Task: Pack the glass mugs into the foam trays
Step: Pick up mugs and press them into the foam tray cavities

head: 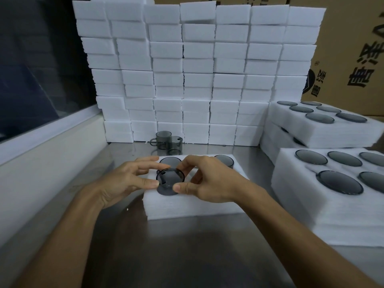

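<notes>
**Seating the mug square in its foam hole**

The smoky glass mug [170, 178] sits over the front-left hole of the foam tray [197, 206], base up, not yet fully down by the look of it: its round base stands a little proud of the foam and a dark edge of the hole shows beneath it. Both hands hold it. The left hand [124, 181] pinches its left side between thumb and forefinger, the other fingers fanned loosely; the right hand [207, 183] has thumb and curled fingers [178, 187] clamped on the right side and far rim.

To do this well, I judge the mug should go down level, with even pressure from both sides, and the handle turned to meet whatever notch the foam offers; the notch itself is hidden. Forcing a tilted mug could tear the soft foam or jam the glass.

Two holes at the tray's back already hold mugs. Behind the tray, two loose mugs [167, 141] wait on the steel counter [187, 246], near a wall of stacked foam blocks [187, 69]. Filled trays [324, 204] are stacked to the right, with cardboard boxes [353, 48] beyond.
</notes>
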